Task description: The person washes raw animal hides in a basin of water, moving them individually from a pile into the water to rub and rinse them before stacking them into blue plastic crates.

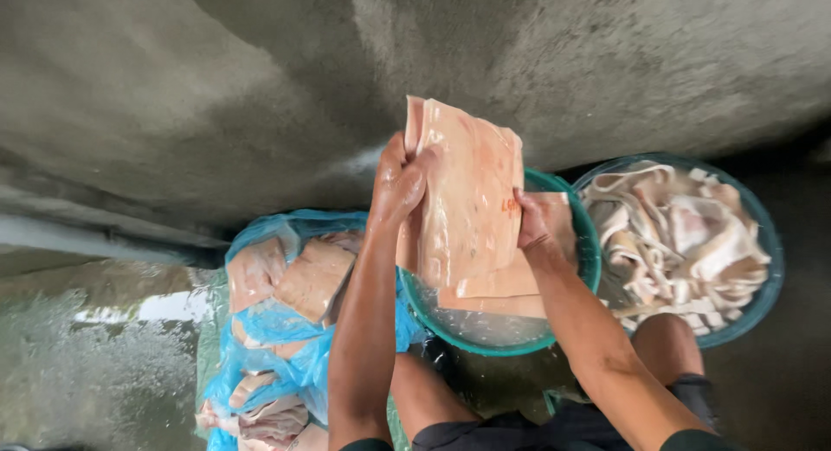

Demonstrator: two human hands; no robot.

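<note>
A large wet slab of pale pink pork skin (467,200) is held up above a teal basin (589,252). My left hand (396,184) grips its upper left edge. My right hand (532,222) holds its right edge lower down. More flat slabs (511,288) lie in the basin under it, with water at the bottom. Both forearms reach up from my knees at the lower edge of the view.
A second teal basin (766,286) on the right is full of cut white and pink skin strips (675,235). A blue plastic bag (286,330) on the left holds more meat pieces. Wet concrete ground lies all around.
</note>
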